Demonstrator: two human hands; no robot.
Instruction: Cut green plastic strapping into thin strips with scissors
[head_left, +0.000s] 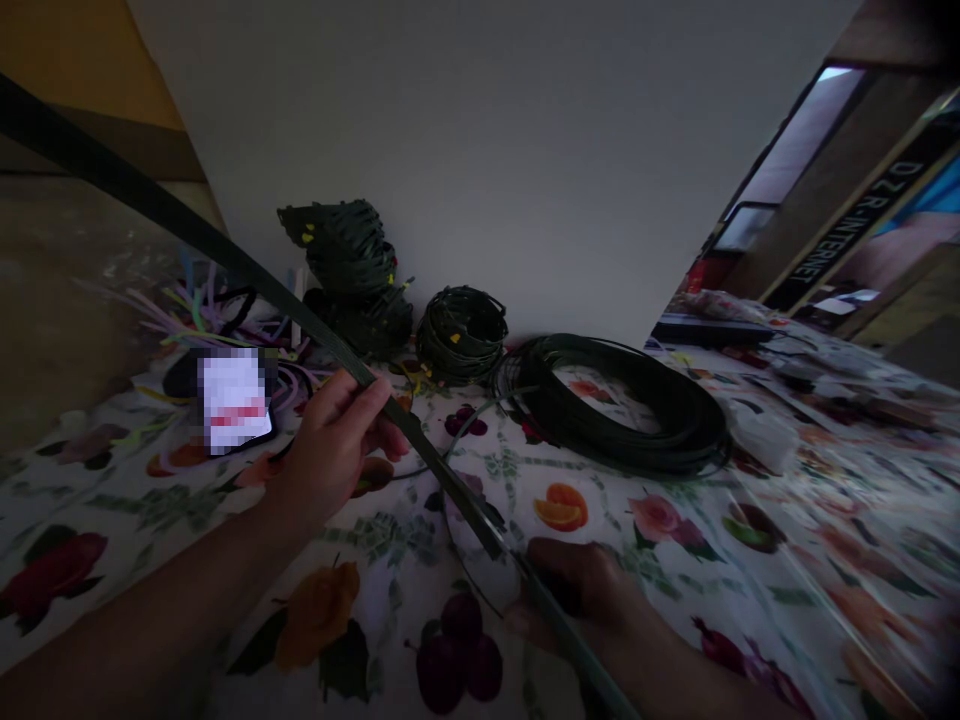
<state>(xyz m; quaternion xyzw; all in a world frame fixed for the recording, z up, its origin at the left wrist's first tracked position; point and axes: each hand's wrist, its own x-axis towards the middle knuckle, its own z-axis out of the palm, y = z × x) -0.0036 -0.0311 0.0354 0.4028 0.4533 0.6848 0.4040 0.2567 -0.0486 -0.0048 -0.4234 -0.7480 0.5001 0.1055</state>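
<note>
A long bundle of flat dark green strips [300, 318] slants from the upper left down to the middle of the cloth. My left hand [341, 435] is closed around it, thumb on top, near its lower part. The bundle's lower end comes close to my right hand [581, 585], which is curled and partly in shadow. From between the right fingers another green strip [570, 635] runs toward the lower edge. Something pale and shiny, too blurred to name, shows where the strips meet. A thin strand loops beneath the hands.
Behind the hands lie a large coil of dark strip [637, 450] and a small woven green basket [461, 335], with stacked woven pieces [349, 250] to its left. A lit phone [236, 400] sits near colourful thin strips [199, 305]. A white panel [465, 130] stands behind the fruit-patterned tablecloth [420, 590].
</note>
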